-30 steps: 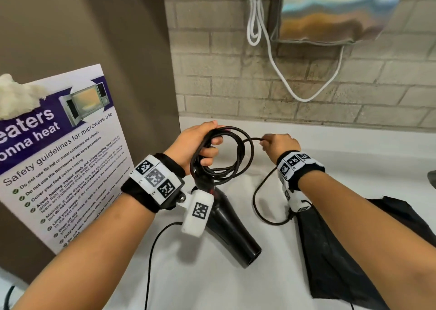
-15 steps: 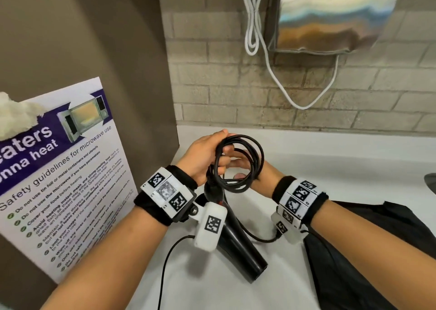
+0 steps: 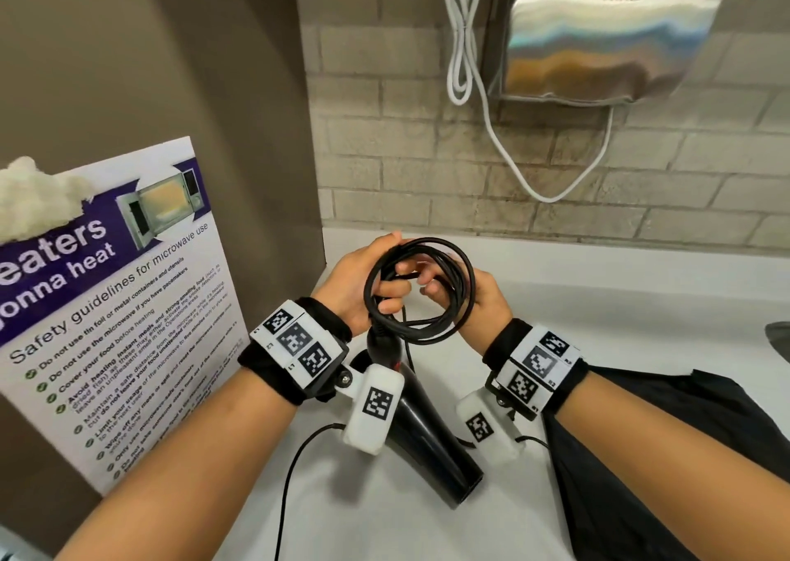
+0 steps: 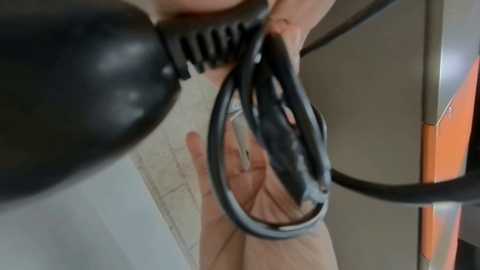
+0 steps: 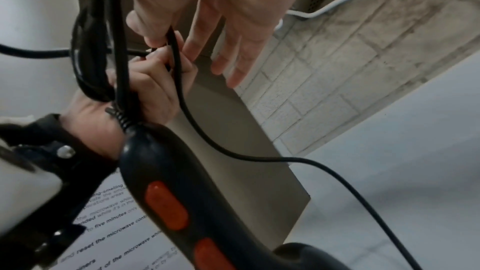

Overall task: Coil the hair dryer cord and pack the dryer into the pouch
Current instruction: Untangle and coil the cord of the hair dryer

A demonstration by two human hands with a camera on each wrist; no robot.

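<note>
Cord (image 3: 421, 291): I'm gripping its coiled loops in my left hand (image 3: 363, 280).
Right hand (image 3: 479, 300): I'm pinching one strand.
Dryer (image 3: 421, 428): hanging below the loops, over the counter (image 3: 641, 329).
Pouch (image 3: 641, 475): lying right of it.

Even indoor light, wide-angle bending at edges, wrist views blurred — soft shadows

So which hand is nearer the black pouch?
Right. The right hand is up at the cord coil, on the side of the black pouch; the left hand is further away.
</note>
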